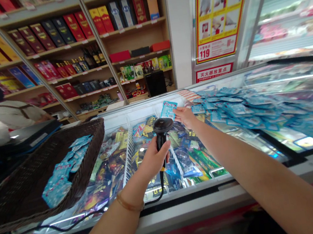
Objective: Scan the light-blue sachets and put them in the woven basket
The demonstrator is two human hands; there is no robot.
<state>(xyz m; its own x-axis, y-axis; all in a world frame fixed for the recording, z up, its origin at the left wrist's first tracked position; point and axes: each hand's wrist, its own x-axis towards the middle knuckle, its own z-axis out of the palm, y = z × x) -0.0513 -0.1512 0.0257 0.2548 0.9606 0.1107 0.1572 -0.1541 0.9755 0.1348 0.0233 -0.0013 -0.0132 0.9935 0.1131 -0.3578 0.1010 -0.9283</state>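
My left hand (154,157) is wrapped round the handle of a black barcode scanner (163,125), held upright over the freezer's glass top. Its cable runs down from the grip and off to the left. Just beyond the scanner head, my right hand (184,117) pinches a small light-blue packet (168,110) by its right edge. A large heap of similar blue packets (232,107) lies on the glass to the right. More blue packets (61,173) rest in a row inside a dark brown wicker basket (96,142) at the left.
Under the glass, the chest freezer (187,201) holds many colourful packages divided by white wire racks. A person (15,109) stands at the far left near a dark screen. Shelves of boxes and bottles (77,66) line the back wall, beside a red and yellow poster (221,11).
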